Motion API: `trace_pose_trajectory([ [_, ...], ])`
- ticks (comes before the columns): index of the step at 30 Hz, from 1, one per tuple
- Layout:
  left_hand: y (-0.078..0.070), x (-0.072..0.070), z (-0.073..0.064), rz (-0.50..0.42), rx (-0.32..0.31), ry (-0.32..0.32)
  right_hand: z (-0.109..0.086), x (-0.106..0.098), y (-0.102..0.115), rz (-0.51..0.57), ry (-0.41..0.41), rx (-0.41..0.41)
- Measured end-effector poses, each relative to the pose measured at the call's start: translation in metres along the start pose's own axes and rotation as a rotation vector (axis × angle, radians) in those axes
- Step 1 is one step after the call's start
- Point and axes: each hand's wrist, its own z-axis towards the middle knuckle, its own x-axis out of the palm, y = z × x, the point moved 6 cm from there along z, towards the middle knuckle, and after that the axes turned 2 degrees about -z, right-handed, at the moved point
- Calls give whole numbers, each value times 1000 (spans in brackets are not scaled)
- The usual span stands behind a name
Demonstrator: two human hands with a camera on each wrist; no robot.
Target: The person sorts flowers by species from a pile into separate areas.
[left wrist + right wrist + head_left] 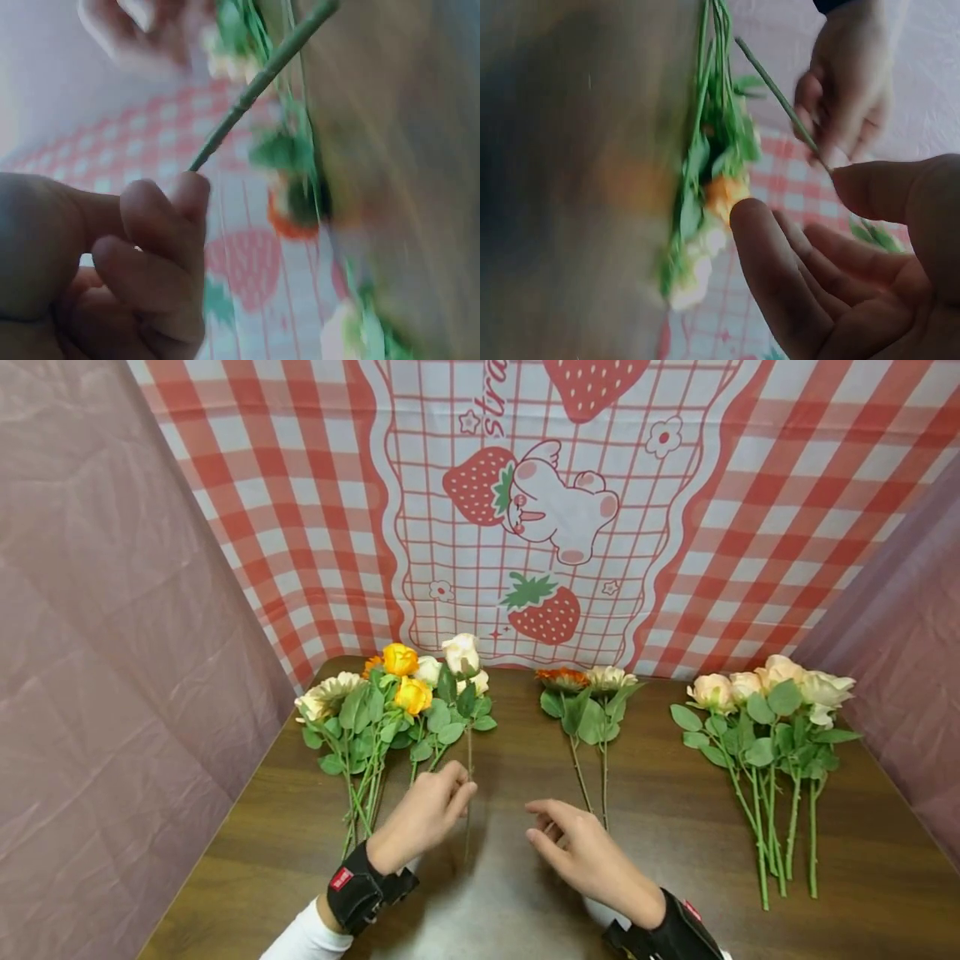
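Note:
My left hand (423, 814) pinches the thin green stem of a cream-white rose (461, 653), which stands roughly upright with its bloom toward the cloth. In the left wrist view the stem (255, 88) passes through the bent fingers, its lower end sticking out. My right hand (588, 856) hovers over the table with nothing in it, its fingers loosely bent and thumb apart. Just beyond it lie an orange flower (562, 679) and a cream flower (611, 679), their leafy stems pointing toward me. In the right wrist view, the right hand (840, 277) shows spread fingers.
On the left lies a bunch with yellow-orange roses (412, 695) and cream flowers (341, 685). A bunch of pale peach roses (780, 672) lies at the right. Behind the brown table (510, 910) hangs a red checked strawberry cloth (315, 510); pinkish curtains (97, 610) flank it.

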Motion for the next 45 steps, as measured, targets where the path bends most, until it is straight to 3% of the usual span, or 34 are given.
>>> trace_pose_trajectory([
  [5,-20,22,-7,-211,18,91,-3,14,6,171,33,-37],
  [8,-27,31,-11,-285,34,127,-5,18,11,209,12,-87],
  [15,-33,41,-13,-257,100,149,-6,20,14,229,-41,-112],
  [20,-32,33,-11,-145,138,87,-4,7,6,177,-99,-121],
  [26,-28,22,-10,-42,87,45,-4,-36,-14,81,-230,-34],
  [32,-27,17,-8,-9,84,32,-14,-105,-43,-34,-440,50],
  [36,-25,18,-7,-9,74,41,-29,-149,-67,-160,-540,160],
  [40,-24,21,-7,-5,73,63,-49,-184,-97,-267,-590,317],
  [45,-23,23,-8,4,65,80,-75,-215,-138,-342,-590,482],
])
